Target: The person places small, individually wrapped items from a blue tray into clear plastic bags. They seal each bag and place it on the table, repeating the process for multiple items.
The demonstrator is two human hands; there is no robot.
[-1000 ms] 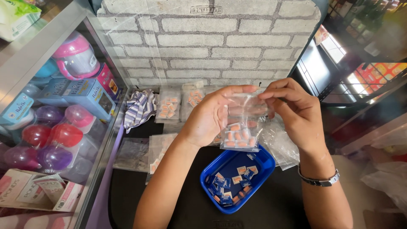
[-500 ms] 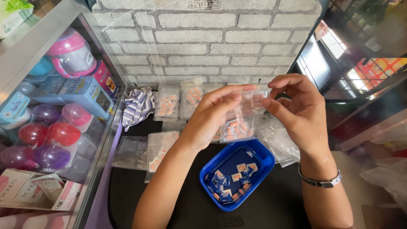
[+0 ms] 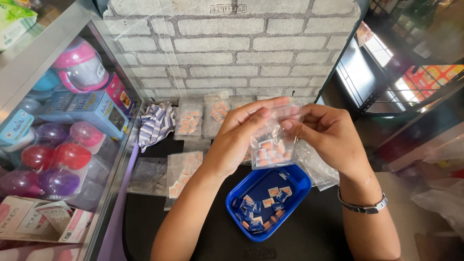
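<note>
Black counter top (image 3: 309, 232) set against a grey brick-pattern wall (image 3: 232, 53), seen from above; its near edge runs out of frame. Far left, a glass display case (image 3: 63, 145), partly cropped, holds round coloured capsules (image 3: 53, 157) and blue boxes (image 3: 92, 108); reflections blur what lies deeper inside. Next to it, a crumpled striped cloth (image 3: 157, 123) at the wall's foot. Filled clear packets (image 3: 188, 121) lie flat along the wall and down the counter; several are partly hidden behind the forearm and hands.

Left hand (image 3: 239, 140) closed in a pinch on the top edge of a small clear bag (image 3: 273, 142), fingers curled over its left side. The bag hangs in the air above the counter, between both hands, with small orange-and-white sachets bunched at its bottom; whether its mouth is sealed is hard to make out. Directly below, a blue tray (image 3: 297, 181) holds loose sachets (image 3: 258, 205), its upper edge covered by the bag. Right hand (image 3: 331, 135) pinches the bag's right top corner, wrist wearing a metal bracelet (image 3: 362, 207). A stack of empty clear bags (image 3: 316, 166) sits just beside the tray, half hidden under that hand. Far right: a dark rack (image 3: 386, 82), possibly shelving, too blurred to identify.
</note>
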